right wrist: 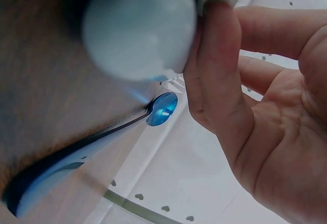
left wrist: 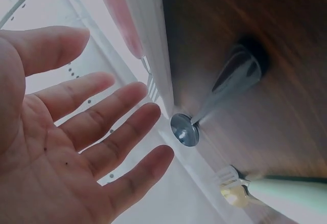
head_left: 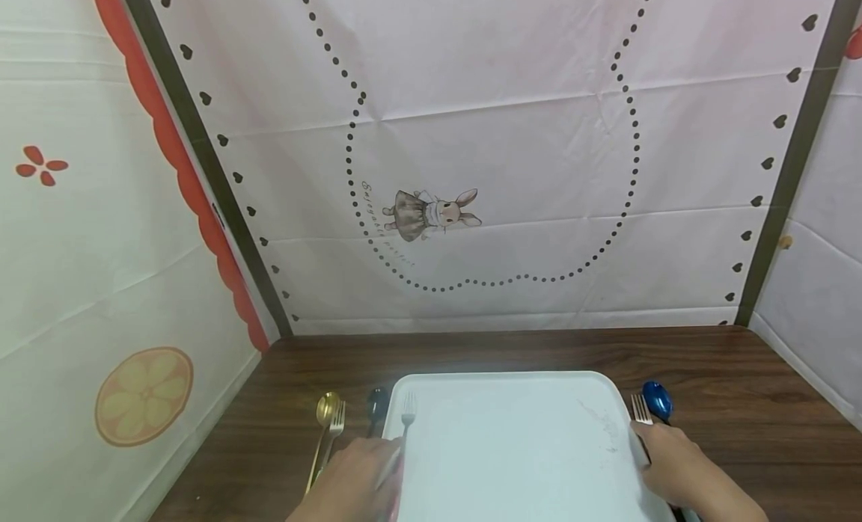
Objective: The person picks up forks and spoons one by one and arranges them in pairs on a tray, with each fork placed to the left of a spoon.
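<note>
A white tray [head_left: 512, 447] lies on the wooden table. At its left edge is my left hand [head_left: 360, 473], palm bare and fingers spread in the left wrist view. Past its fingertips shows a fork with a pink handle [left wrist: 122, 19], lying along the tray's left rim. A dark spoon [left wrist: 185, 129] lies on the wood beside that rim. My right hand [head_left: 680, 462] holds the tray's right rim, fingers bent [right wrist: 219, 65] up against it and the thumb's tip hidden. Next to those fingers is a fork with a pale, rounded handle [right wrist: 140, 29]; a blue spoon [right wrist: 162, 109] lies farther out.
To the left on the table lie a gold spoon [head_left: 328, 410] and a fork with a mint-green handle [left wrist: 291, 196]. White printed cloth [head_left: 498, 155] hangs behind the table [head_left: 512, 350], with cloth-covered sides at left and right.
</note>
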A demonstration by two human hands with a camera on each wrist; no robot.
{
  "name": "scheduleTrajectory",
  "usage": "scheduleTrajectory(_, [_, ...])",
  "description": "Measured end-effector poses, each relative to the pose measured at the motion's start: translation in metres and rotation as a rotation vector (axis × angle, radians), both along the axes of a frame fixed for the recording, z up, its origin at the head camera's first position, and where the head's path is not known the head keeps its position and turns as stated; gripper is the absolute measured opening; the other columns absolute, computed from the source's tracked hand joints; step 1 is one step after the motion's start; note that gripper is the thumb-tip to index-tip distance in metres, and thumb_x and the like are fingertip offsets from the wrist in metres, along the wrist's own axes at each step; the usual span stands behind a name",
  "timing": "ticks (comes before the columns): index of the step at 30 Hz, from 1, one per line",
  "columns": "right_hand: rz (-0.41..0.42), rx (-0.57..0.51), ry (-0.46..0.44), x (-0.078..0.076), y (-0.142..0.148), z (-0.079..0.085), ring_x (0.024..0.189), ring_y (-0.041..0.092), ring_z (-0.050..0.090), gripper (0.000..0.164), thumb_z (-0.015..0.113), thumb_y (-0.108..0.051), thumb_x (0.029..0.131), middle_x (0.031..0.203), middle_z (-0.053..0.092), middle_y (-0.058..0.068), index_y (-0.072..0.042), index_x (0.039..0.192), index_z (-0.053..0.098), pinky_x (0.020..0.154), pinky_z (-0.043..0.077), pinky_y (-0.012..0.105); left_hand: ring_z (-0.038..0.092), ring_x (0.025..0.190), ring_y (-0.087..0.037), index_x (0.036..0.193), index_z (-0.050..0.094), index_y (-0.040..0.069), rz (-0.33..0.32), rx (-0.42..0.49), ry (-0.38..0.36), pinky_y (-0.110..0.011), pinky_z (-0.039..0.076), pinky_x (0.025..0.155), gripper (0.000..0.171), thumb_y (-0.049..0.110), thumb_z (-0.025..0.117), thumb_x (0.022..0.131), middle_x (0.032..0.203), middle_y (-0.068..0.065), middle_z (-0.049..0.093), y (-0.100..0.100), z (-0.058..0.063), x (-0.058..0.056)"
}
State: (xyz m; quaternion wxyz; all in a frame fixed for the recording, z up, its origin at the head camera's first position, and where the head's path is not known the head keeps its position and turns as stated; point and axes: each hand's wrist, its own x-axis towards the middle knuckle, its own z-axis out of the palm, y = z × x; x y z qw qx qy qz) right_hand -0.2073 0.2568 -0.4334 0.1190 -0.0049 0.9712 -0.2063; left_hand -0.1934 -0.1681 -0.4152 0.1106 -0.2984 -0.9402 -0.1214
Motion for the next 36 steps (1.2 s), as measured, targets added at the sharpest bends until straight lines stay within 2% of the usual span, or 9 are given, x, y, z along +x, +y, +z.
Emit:
scheduleTrajectory(2, [0.0,0.001,-0.002,0.0004,-0.0005,0.0013,0.084,0.028,0.056,0.051,0.067,0.002,0.072,0.108,0.054,0.033,0.011,0.119,0.05,0.074,0.05,0.054,0.057,0.08,-0.016,0.1,0.062,0.012,0.015,-0.015,0.012,-0.042,0.051,0.067,0.016,0.018,0.057,0.087,0.085,0.005,0.062,-0.0011,0.001,0.0009])
scheduleTrajectory(5, [-0.005,0.001,-0.006,0.0004,-0.0011,0.0021,0.084,0.028,0.056,0.051,0.068,0.002,0.072,0.108,0.054,0.033,0.011,0.119,0.05,0.074,0.05,0.054,0.057,0.095,-0.025,0.115,0.06,0.005,0.056,-0.024,-0.02,-0.049,0.049,0.08,0.033,0.022,0.057,0.088,0.102,-0.006,0.066,-0.0031,0.0019,0.0011])
scheduleTrajectory(9, [-0.008,0.007,-0.008,0.0003,-0.001,0.0014,0.086,0.03,0.057,0.05,0.068,0.0,0.073,0.108,0.055,0.033,0.011,0.119,0.051,0.074,0.05,0.054,0.055,0.101,-0.027,0.118,0.059,0.004,0.104,-0.021,-0.065,-0.05,0.047,0.086,0.037,0.023,0.059,0.087,0.108,-0.011,0.064,-0.0062,0.0018,0.0006])
scheduleTrajectory(12, [-0.005,0.012,-0.005,0.0001,-0.0007,0.0006,0.087,0.032,0.057,0.05,0.069,0.0,0.073,0.107,0.055,0.032,0.011,0.118,0.051,0.074,0.05,0.055,0.055,0.102,-0.027,0.118,0.06,0.004,0.133,-0.01,-0.093,-0.051,0.046,0.087,0.037,0.022,0.061,0.086,0.109,-0.011,0.064,-0.0081,0.0011,0.0002])
scheduleTrajectory(17, [-0.003,0.014,-0.002,0.0001,-0.0009,0.0006,0.088,0.033,0.057,0.05,0.068,0.0,0.073,0.106,0.055,0.032,0.011,0.118,0.051,0.075,0.049,0.055,0.053,0.104,-0.028,0.118,0.06,0.005,0.193,0.013,-0.18,-0.054,0.045,0.088,0.037,0.023,0.061,0.086,0.109,-0.011,0.062,-0.0094,0.0005,-0.0009])
scheduleTrajectory(20, [-0.002,0.012,0.0,0.0003,-0.001,0.0008,0.088,0.033,0.057,0.05,0.068,0.0,0.073,0.107,0.055,0.032,0.011,0.119,0.051,0.075,0.05,0.055,0.053,0.104,-0.029,0.119,0.059,0.005,0.217,0.023,-0.2,-0.055,0.044,0.089,0.038,0.024,0.061,0.085,0.11,-0.012,0.062,-0.0097,0.0001,-0.0022])
scheduleTrajectory(28, [-0.008,0.019,-0.003,0.0003,-0.0016,0.0007,0.088,0.034,0.057,0.05,0.068,0.0,0.073,0.106,0.055,0.033,0.011,0.119,0.051,0.074,0.05,0.055,0.054,0.101,-0.028,0.118,0.059,0.003,0.269,0.048,-0.214,-0.054,0.046,0.086,0.04,0.021,0.063,0.084,0.108,-0.012,0.062,-0.0085,-0.0012,-0.0036])
scheduleTrajectory(33, [-0.01,0.029,-0.001,0.0007,-0.0019,0.0014,0.088,0.035,0.057,0.05,0.068,0.0,0.073,0.105,0.056,0.032,0.011,0.119,0.051,0.074,0.05,0.055,0.056,0.097,-0.027,0.12,0.058,0.003,0.283,0.054,-0.164,-0.053,0.048,0.084,0.041,0.018,0.062,0.083,0.106,-0.012,0.061,-0.0096,-0.003,-0.0032])
scheduleTrajectory(36, [-0.01,0.027,-0.005,0.0005,-0.0019,0.0015,0.086,0.032,0.057,0.051,0.069,0.0,0.073,0.106,0.055,0.033,0.011,0.119,0.051,0.074,0.05,0.055,0.056,0.097,-0.028,0.121,0.057,0.004,0.302,0.061,-0.164,-0.054,0.048,0.083,0.042,0.017,0.063,0.082,0.106,-0.012,0.061,-0.0104,-0.0033,-0.0036])
